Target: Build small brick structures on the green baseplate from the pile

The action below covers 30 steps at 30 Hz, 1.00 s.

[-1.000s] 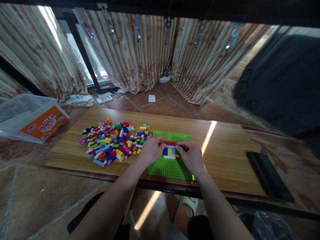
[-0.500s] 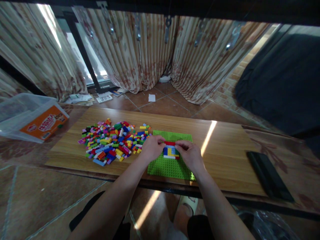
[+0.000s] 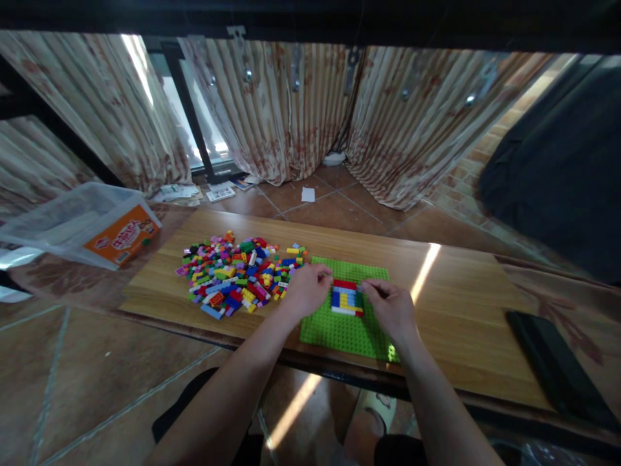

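Observation:
A green studded baseplate [image 3: 323, 336] lies in front of me. On it sits a small flat block of toy bricks [image 3: 347, 299], with blue, yellow, green and white pieces. Along its far edge runs a red brick [image 3: 345, 284]. My left hand [image 3: 310, 288] hovers by the left end of the red brick, fingers curled with a gap to the thumb. At the right end, a little apart from it, is my right hand [image 3: 391, 307], its thumb and forefinger slightly parted. I see nothing held in either hand.
A heap of loose coloured bricks [image 3: 237, 278] covers the left part of the wooden table [image 3: 460, 310]. A clear plastic box [image 3: 72, 217] with an orange label stands beyond the left end. At the right end lies a long black object [image 3: 553, 362].
Both hands have drawn outward from the ends of the red brick, letting it go; it stays on the block. The whole view has shifted, so things appear farther right.

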Available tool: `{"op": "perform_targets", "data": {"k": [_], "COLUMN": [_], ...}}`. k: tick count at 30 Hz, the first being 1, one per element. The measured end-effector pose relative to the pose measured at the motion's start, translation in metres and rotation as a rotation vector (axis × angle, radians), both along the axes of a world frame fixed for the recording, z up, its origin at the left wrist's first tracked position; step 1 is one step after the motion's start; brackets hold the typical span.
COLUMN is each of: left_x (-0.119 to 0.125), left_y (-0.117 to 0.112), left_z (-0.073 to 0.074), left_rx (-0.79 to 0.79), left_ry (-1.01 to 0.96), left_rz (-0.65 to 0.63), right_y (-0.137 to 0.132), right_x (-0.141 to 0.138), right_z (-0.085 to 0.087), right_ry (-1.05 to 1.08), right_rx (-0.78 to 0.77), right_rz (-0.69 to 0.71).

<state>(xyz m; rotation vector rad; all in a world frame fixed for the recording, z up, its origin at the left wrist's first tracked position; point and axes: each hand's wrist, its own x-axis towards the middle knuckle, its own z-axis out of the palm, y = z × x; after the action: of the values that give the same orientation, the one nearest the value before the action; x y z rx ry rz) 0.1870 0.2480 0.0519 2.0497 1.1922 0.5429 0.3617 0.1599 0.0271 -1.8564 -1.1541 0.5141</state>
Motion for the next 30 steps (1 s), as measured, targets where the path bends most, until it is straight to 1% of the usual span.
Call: {"op": "perform_targets", "data": {"k": [2, 5, 6, 8, 10, 11, 14, 15, 17, 20, 25, 30], "left_x": [-0.008, -0.03, -0.04, -0.065, -0.096, -0.112, -0.156, -0.168, -0.185, -0.197, -0.199, -0.198], "left_y": [0.006, 0.018, 0.022, 0.028, 0.034, 0.037, 0.042, 0.043, 0.044, 0.043, 0.043, 0.043], "left_z": [0.007, 0.024, 0.031, 0.045, 0.056, 0.06, 0.065, 0.065, 0.063, 0.057, 0.047, 0.047], "left_rx": [0.015, 0.059, 0.074, 0.114, 0.129, 0.112, 0.027, -0.02, -0.085, -0.115, -0.143, -0.131], "left_ry": [-0.043, -0.067, -0.04, 0.058, 0.162, 0.214, 0.338, 0.371, 0.43, 0.492, 0.501, 0.52], "left_rz": [0.019, 0.025, 0.016, 0.043, 0.078, 0.111, 0.199, 0.224, 0.227, 0.234, 0.212, 0.207], "right_y": [-0.001, -0.002, -0.002, -0.002, -0.002, -0.001, 0.001, 0.002, 0.004, 0.006, 0.006, 0.006], "right_x": [-0.001, -0.005, -0.007, -0.01, -0.011, -0.011, -0.011, -0.01, -0.011, -0.011, -0.009, -0.007], "right_z": [0.001, 0.004, 0.005, 0.006, 0.006, 0.006, 0.004, 0.003, 0.002, 0.001, 0.0, -0.001], "right_ry": [-0.059, -0.15, -0.169, -0.185, -0.183, -0.179, -0.175, -0.18, -0.198, -0.228, -0.278, -0.321], "right_rx": [-0.015, -0.033, -0.036, -0.036, -0.038, -0.039, -0.04, -0.037, -0.023, 0.0, -0.031, -0.031], "right_rz": [-0.01, -0.022, -0.022, -0.017, -0.017, -0.02, -0.023, -0.019, -0.008, -0.009, -0.029, -0.031]}}
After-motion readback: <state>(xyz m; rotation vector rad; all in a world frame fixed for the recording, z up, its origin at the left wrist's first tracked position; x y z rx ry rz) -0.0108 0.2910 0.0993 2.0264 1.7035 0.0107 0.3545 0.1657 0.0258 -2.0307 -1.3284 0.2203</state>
